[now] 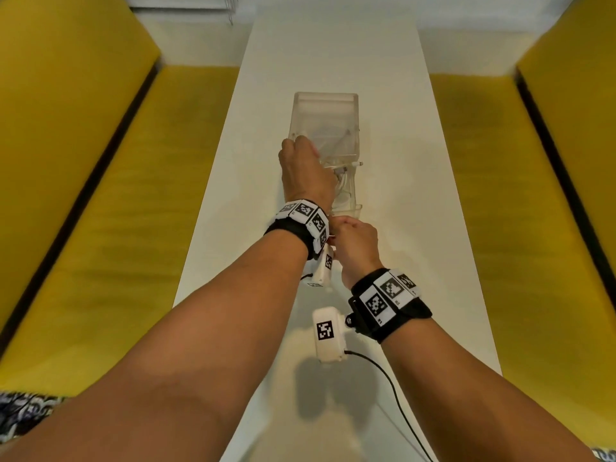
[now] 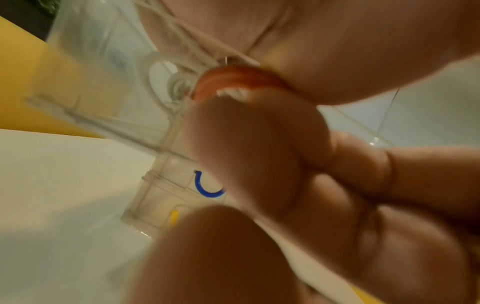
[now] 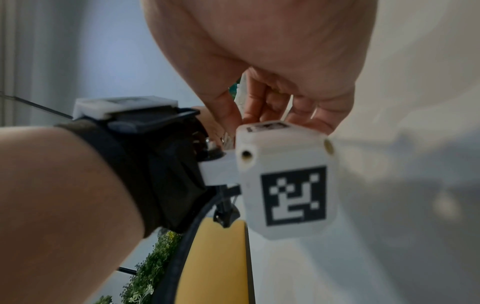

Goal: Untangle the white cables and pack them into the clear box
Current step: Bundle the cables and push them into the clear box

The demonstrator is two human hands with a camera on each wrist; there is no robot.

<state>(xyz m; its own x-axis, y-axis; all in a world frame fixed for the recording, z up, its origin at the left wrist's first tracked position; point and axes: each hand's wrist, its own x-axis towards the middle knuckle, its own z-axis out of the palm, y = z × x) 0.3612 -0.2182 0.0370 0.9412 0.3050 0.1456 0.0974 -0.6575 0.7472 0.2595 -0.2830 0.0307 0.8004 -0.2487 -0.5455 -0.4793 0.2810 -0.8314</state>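
Observation:
The clear box (image 1: 325, 111) stands lengthwise in the middle of the white table (image 1: 400, 195). White cables (image 1: 343, 168) lie coiled inside it, and one plug pokes over the right wall. My left hand (image 1: 298, 151) reaches into the box from its left side with the fingers curled. In the left wrist view these fingers (image 2: 259, 133) pinch an orange band (image 2: 233, 79) on the white cables (image 2: 182, 59). My right hand (image 1: 345, 228) sits at the box's near end, under the left wrist. Its thumb and fingers (image 3: 249, 102) pinch a pale translucent edge there, which looks like the box's rim.
Yellow benches (image 1: 116, 211) (image 1: 533, 211) run along both long sides of the narrow table. A blue ring (image 2: 206, 188) and a yellow piece (image 2: 173, 218) show through the box wall. A black cord (image 1: 393, 388) trails from the right wrist camera across the near table.

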